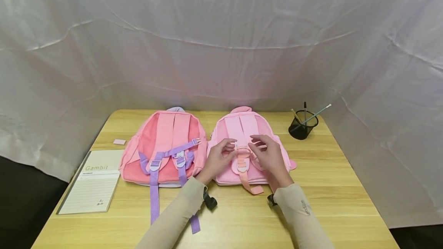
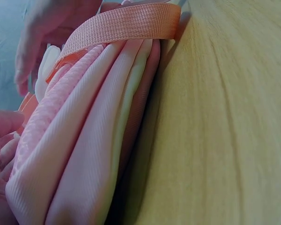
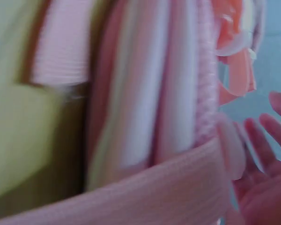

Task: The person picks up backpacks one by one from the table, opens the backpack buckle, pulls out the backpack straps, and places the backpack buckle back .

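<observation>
A pink backpack (image 1: 266,126) lies with its straps up, between both hands. My left hand (image 1: 215,160) pinches a small white buckle (image 1: 236,146) between thumb and forefinger, at the end of an orange strap. Opposite it, my right hand (image 1: 271,156) hovers over the bag with thumb and fingers apart and nothing between them. Below the hands, an orange webbing strap (image 1: 243,176) runs through a white adjuster toward the bag's lower edge. In the right wrist view, the fingers (image 3: 267,166) of my right hand are spread beside the bag's pink side.
A coral backpack (image 1: 164,126) with purple straps lies to the left. Beyond it are a notebook (image 1: 93,187) and a pink eraser (image 1: 119,141). At the back right of the wooden table (image 1: 328,203) stands a black mesh pen holder (image 1: 298,131) with several sticks and pens.
</observation>
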Available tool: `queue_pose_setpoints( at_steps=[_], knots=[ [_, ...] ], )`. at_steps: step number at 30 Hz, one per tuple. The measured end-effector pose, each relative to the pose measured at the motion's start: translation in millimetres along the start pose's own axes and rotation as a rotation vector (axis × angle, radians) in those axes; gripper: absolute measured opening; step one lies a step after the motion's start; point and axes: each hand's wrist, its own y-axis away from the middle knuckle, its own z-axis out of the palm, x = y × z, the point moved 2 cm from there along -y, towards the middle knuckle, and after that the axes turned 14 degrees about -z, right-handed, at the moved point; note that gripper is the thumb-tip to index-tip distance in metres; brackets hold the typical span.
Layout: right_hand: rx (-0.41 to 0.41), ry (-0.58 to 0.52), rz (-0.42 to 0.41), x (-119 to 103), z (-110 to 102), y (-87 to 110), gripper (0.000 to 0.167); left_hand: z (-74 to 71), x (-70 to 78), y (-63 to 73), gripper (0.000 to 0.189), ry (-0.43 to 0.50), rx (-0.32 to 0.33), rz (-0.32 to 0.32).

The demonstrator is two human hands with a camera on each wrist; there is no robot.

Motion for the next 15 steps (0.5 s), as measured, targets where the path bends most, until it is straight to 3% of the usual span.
queue_pose_setpoints(
  at_steps=[5, 10, 15],
  knots=[
    [-0.093, -0.081, 0.073, -1.5, 5.9, -7.5, 0.024, -1.6, -0.3, 0.4, 0.039, 0.019, -0.017, 0.009],
    [-0.075, -0.145, 0.133, -0.3, 8.0, -7.0, 0.016, -2.5, -1.3, 0.3, 0.037, 0.015, -0.026, 0.023],
    [-0.093, -0.158, 0.138, 1.7, 7.9, -5.5, 0.014, -1.9, -1.2, 1.0, 0.036, -0.013, -0.021, 0.032]
  ],
)
